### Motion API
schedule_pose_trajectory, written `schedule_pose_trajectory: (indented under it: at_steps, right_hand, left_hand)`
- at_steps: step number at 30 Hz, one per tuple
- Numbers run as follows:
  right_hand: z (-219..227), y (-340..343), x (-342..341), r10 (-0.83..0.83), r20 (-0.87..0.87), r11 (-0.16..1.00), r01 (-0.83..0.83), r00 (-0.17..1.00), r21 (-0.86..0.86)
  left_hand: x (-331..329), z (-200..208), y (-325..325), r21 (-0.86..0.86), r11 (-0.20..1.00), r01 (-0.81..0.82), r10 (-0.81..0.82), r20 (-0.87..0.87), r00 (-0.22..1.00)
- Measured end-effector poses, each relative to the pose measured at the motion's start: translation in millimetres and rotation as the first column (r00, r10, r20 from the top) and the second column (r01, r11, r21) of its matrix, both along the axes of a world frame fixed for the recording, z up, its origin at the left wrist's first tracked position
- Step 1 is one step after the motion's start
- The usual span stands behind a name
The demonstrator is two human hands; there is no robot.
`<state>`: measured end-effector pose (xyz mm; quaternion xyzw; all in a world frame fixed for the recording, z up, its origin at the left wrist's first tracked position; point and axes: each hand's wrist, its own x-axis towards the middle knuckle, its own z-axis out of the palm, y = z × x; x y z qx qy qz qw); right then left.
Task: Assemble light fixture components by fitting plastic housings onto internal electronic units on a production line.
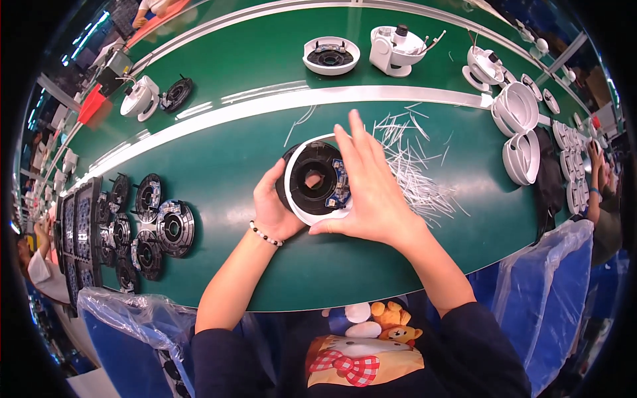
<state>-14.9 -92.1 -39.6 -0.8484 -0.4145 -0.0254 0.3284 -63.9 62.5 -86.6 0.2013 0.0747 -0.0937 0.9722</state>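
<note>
A white plastic ring-shaped housing (290, 189) is held up over the green bench, around a black round part (309, 166) with a centre hole. A small blue circuit board (340, 182) shows on the black part's right side. My left hand (277, 211) is closed on the left of this pair, its thumb at the edge and its other fingers mostly hidden behind. Through the hole a bit of skin shows. My right hand (375, 192) clasps the ring's right side, thumb along the bottom rim and long fingers reaching up past the top.
Loose white strips (418, 179) lie right of my hands. Several black round parts with boards (174, 227) sit at the left, by black trays (83, 232). White housings (521, 158) are stacked at right. A raised white rail (265, 99) crosses behind; white assemblies (396, 52) stand beyond it.
</note>
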Motion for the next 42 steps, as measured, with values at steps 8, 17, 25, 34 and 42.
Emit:
schedule_pose_trajectory:
  at_steps: [8, 17, 25, 34, 42]
  right_hand:
    - [-24, -3, 11, 0.14, -0.038, 0.944, -0.122, 0.989, 0.306]
    - [-39, -7, 8, 0.117, -0.401, 0.883, 0.09, 0.908, 0.461]
    - [-25, -9, 6, 0.094, -0.208, 0.945, -0.021, 0.974, 0.327]
    - [-34, -13, 13, 0.246, -0.455, 0.791, 0.094, 0.856, 0.605]
    - [-30, 0, -3, 0.029, 0.005, 0.958, -0.03, 1.0, 0.287]
  left_hand:
    - [-3, -5, -9, 0.43, 0.877, -0.215, 0.166, 0.15, 0.975]
    - [-1, 3, -20, 0.501, 0.807, -0.311, 0.211, 0.246, 0.946]
    - [0, 3, 0, -0.052, 0.989, 0.137, -0.138, -0.029, 0.99]
    - [6, 5, -2, 0.0, 0.999, 0.051, -0.051, -0.032, 0.998]
    - [4, -2, -9, 0.017, 0.995, -0.095, 0.093, 0.09, 0.992]
